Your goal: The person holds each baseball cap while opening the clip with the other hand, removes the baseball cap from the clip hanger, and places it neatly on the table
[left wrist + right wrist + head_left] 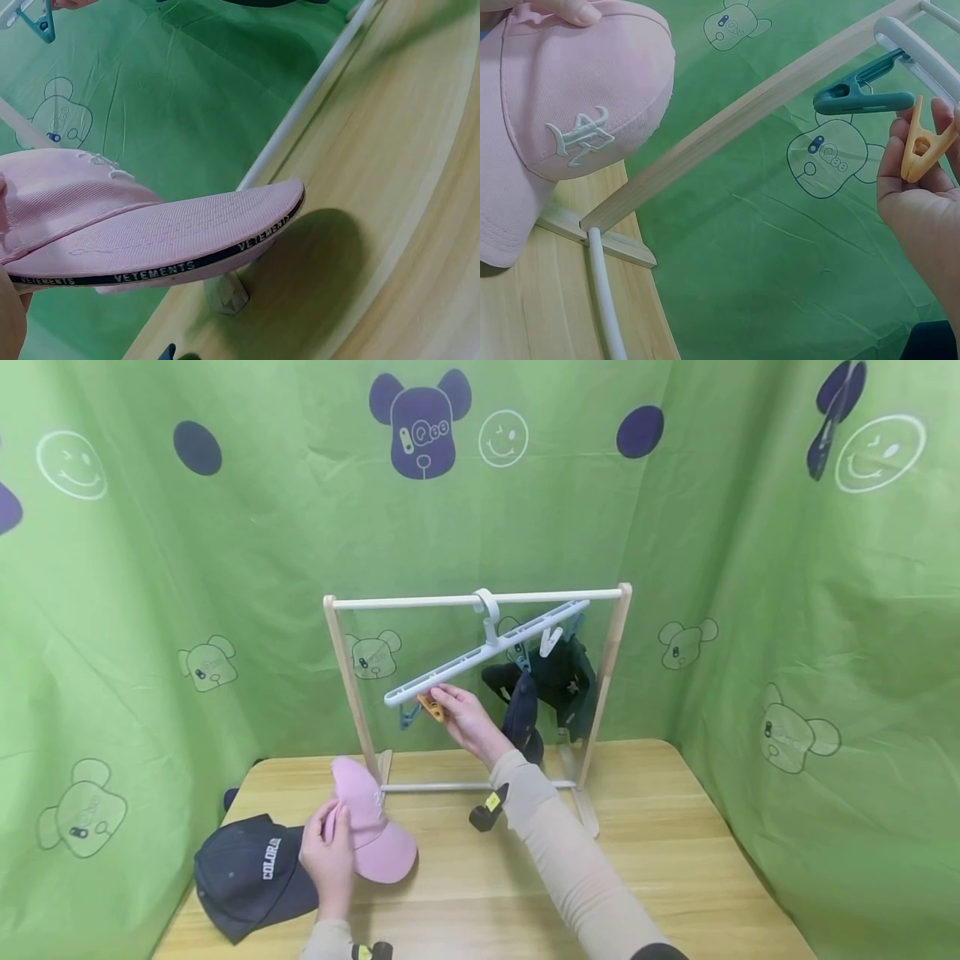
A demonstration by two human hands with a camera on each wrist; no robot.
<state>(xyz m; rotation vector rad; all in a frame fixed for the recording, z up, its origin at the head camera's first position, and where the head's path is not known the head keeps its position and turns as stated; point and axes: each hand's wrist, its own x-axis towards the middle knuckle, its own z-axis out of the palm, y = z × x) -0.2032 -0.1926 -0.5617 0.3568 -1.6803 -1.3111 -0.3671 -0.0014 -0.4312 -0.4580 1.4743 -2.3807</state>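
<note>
My left hand (pixel 330 852) pinches a pink baseball cap (pixel 363 810) by its crown, above the table; white embroidery shows on its front in the right wrist view, and lettered tape edges its brim (pixel 187 240). My right hand (pixel 468 718) grips an orange clip (pixel 922 142) near the low left end of a pale hanger (pixel 487 650). Beside that clip hangs a teal clip (pixel 862 97), holding nothing. Hooked over a rack's top rod (pixel 405 603), the hanger tilts up to the right. Under its right half hang a navy cap (pixel 522 714) and a dark green cap (pixel 562 672).
A dark cap (pixel 243 868) with white lettering lies on the wooden table (pixel 637 860) at the left. The rack's wooden posts (pixel 606 668) and low bar (pixel 472 787) stand around the hanger. A white clip (pixel 551 642) sits on its right half. Green printed cloth (pixel 285 527) encloses the table.
</note>
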